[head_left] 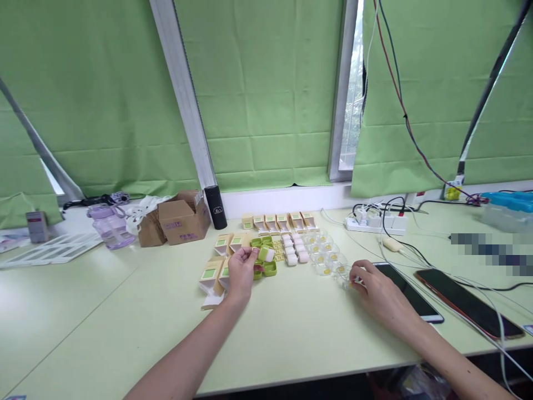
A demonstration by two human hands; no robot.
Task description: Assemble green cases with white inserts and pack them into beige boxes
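I see left hand [241, 271] pinching green box [263, 254], right hand [372, 286] at clear cups [323, 269], grip there unclear to me

The pale yellow-green, smooth-topped desk [291, 339] has a thin dark seam [89, 315] running left of the left hand [241, 272]. Beside that hand lie beige card boxes with green labels [210, 272] and small green square cases [270, 269]. Between the hands sit white and pale-pink rounded blocks [291, 259] and clear round plastic cups [320, 258]. A black-screened, white-edged device [410, 294] lies beside the right hand [370, 283]; beyond that hand rests a white power strip [377, 223].
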